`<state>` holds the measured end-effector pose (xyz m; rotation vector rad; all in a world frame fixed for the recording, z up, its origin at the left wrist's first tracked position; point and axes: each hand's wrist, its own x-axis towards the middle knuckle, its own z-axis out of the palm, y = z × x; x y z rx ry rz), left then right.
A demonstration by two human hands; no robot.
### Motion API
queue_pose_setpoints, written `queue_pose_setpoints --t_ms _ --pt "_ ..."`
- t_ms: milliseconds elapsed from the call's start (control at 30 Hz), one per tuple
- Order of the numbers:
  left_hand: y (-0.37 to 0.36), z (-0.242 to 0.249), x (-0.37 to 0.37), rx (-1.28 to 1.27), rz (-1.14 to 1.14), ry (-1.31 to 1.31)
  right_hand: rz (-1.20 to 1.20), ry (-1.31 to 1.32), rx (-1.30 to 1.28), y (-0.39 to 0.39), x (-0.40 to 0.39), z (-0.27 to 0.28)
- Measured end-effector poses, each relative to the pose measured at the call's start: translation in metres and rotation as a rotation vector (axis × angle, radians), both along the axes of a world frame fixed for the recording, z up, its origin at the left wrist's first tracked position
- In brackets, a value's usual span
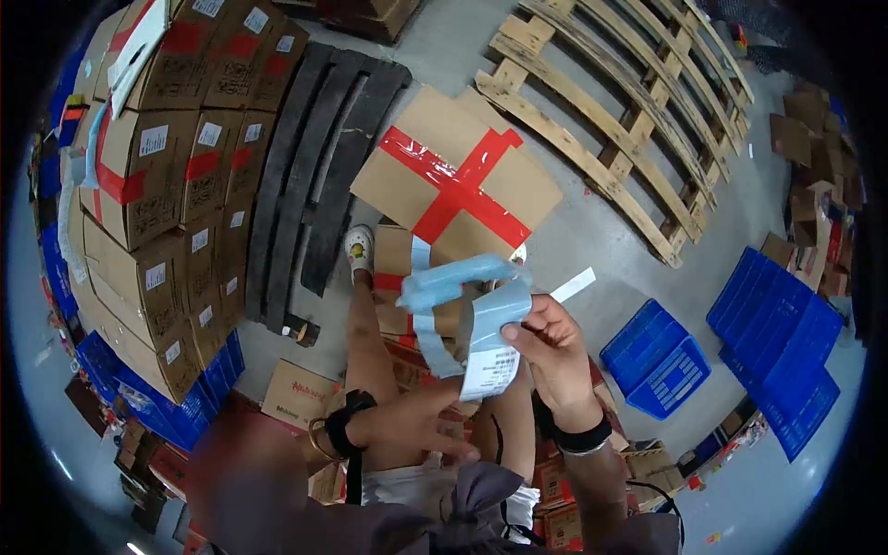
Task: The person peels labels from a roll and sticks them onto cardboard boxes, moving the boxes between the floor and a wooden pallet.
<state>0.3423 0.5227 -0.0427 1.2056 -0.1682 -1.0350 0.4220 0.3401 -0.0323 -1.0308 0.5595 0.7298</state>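
Note:
My right hand (560, 356) pinches a strip of labels (492, 365) between thumb and fingers. White printed labels show on its lower end, and the light blue backing (458, 282) loops away to the left and hangs down. Just below the strip's printed end is my left hand (416, 427), fingers loosely stretched out and nothing visible in them. Beyond both hands stands a cardboard box (375, 190) with a cross of red tape on top. A white slip (573, 285) juts out behind my right hand.
Stacked cardboard boxes (171, 79) with white labels rise on the left, beside a black pallet (305, 176). A wooden pallet (629, 120) lies at the far right. Blue plastic crates (657, 370) stand on the right. A flat printed carton (298, 393) sits near my leg.

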Motion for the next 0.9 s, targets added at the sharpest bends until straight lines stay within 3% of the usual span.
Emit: queue_pose_setpoints --t_ms 67,100,200,267,300,400,500,533,600,767,833,900 --pt "-0.017 -0.002 0.012 -0.046 0.209 0.11 -0.136 -0.004 -0.048 -0.011 -0.009 -0.008" --pt "-0.024 -0.01 0.004 -0.055 0.307 0.439 -0.2 -0.013 -0.08 -0.018 -0.013 -0.013" --pt "-0.027 -0.014 0.029 0.091 0.253 0.416 -0.318 -0.019 -0.293 -0.052 -0.038 -0.042" --pt "-0.021 -0.021 0.025 0.299 0.104 0.199 -0.4 -0.121 -0.516 -0.069 -0.064 -0.059" --pt "-0.019 -0.018 0.031 0.349 0.045 0.153 -0.261 -0.311 -0.888 -0.068 -0.069 -0.057" --pt "-0.021 -0.016 0.033 0.497 -0.096 0.067 0.425 -0.708 -0.828 -0.049 -0.047 -0.002" --pt "-0.026 -0.021 0.03 0.437 -0.03 -0.187 0.585 -0.668 -0.631 -0.035 -0.043 -0.006" --pt "-0.027 -0.023 0.028 0.382 0.029 -0.295 0.595 -0.617 -0.624 -0.038 -0.045 -0.009" --pt "-0.029 -0.023 0.029 0.341 -0.021 -0.238 0.618 -0.518 -0.593 -0.045 -0.049 -0.018" --pt "-0.032 -0.045 0.026 0.293 -0.055 -0.28 0.378 -0.031 -0.118 -0.077 -0.045 -0.05" --pt "-0.034 -0.052 0.028 0.328 -0.034 -0.107 0.291 0.083 -0.018 -0.101 -0.053 -0.084" --pt "-0.018 -0.076 0.025 0.374 -0.102 0.057 0.196 0.058 -0.157 -0.13 -0.056 -0.119"
